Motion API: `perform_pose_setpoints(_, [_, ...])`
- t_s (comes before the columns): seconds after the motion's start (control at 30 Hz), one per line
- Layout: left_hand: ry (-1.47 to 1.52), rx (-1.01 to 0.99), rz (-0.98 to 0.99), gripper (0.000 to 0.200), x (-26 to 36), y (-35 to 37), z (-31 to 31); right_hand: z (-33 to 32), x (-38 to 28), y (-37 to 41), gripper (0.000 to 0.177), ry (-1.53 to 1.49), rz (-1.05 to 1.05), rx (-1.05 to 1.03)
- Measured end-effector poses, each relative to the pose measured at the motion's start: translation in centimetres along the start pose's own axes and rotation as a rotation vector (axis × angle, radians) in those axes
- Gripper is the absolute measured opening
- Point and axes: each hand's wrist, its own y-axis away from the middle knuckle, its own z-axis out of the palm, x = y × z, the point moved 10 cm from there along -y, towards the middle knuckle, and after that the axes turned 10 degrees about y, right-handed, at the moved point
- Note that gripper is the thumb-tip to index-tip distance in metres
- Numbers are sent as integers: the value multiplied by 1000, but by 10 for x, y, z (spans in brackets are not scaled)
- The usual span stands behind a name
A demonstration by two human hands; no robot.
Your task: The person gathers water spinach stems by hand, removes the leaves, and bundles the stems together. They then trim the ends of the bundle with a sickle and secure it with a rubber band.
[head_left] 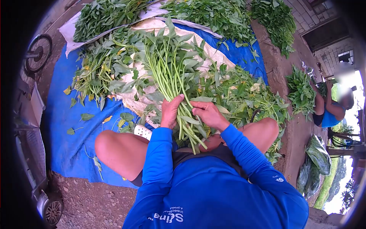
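Note:
A thick bunch of water spinach (164, 78), long green stems with leafy tops pointing away from me, is held above my lap. My left hand (171, 112) is wrapped round the lower stems, thumb on top. On the bunch's right side, my right hand (210, 114) pinches a stem between thumb and curled fingers; its fingertips are partly hidden. The cut stem ends hang down towards my lap. Loose water spinach (244, 97) lies just past my right hand, some of it yellowed, and another heap (101, 63) spreads out to the left.
Beneath the greens lie a blue tarp (68, 133) and a pale sheet (133, 76). More leafy piles (213, 15) stand at the back. A white clog (142, 132) is by my left knee. At right are filled plastic bags (318, 156) and another person (335, 110); wheels (38, 53) stand at left.

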Motion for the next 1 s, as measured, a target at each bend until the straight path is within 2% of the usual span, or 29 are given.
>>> perform_pose_setpoints(0.07, [20,-11,-49,46,-3,-2,0,-3,1,0,46,129,58,-50])
perform_pose_setpoints(0.1, [-22,-11,-3,47,-2,-3,0,-5,-2,0,46,196,83,-72])
perform_pose_setpoints(0.17, [-103,-12,94,49,1,-6,2,0,-2,-9,48,243,-49,-14])
perform_pose_setpoints(0.23, [-130,22,96,44,3,-6,3,8,-15,-7,49,386,-155,7])
perform_pose_setpoints(0.27, [-108,48,79,42,3,-5,-2,9,-17,-2,46,358,-188,15])
perform_pose_setpoints(0.4, [-100,132,75,36,15,-3,-9,-7,-57,34,39,591,-139,86])
perform_pose_setpoints(0.5, [-116,159,68,37,20,-6,-15,-5,-67,53,37,541,-296,171])
perform_pose_setpoints(0.57, [-81,183,130,36,19,-13,-22,-6,-63,64,32,543,-403,269])
perform_pose_setpoints(0.63, [-28,205,187,25,30,-10,-18,-5,-67,76,27,545,-521,363])
perform_pose_setpoints(0.67, [-126,216,224,24,41,-12,-24,-10,-59,81,25,564,-460,349])
perform_pose_setpoints(0.77, [-77,225,230,26,52,-12,-24,-34,-34,85,26,297,-329,471])
perform_pose_setpoints(0.8, [-118,221,251,25,55,-15,-25,-34,-30,82,32,266,-57,324])
perform_pose_setpoints(0.9, [-189,220,264,25,53,-13,-26,-11,-96,79,39,431,-380,281])
perform_pose_setpoints(1.0, [-110,228,276,25,53,-6,-17,16,-88,64,23,402,-559,196])
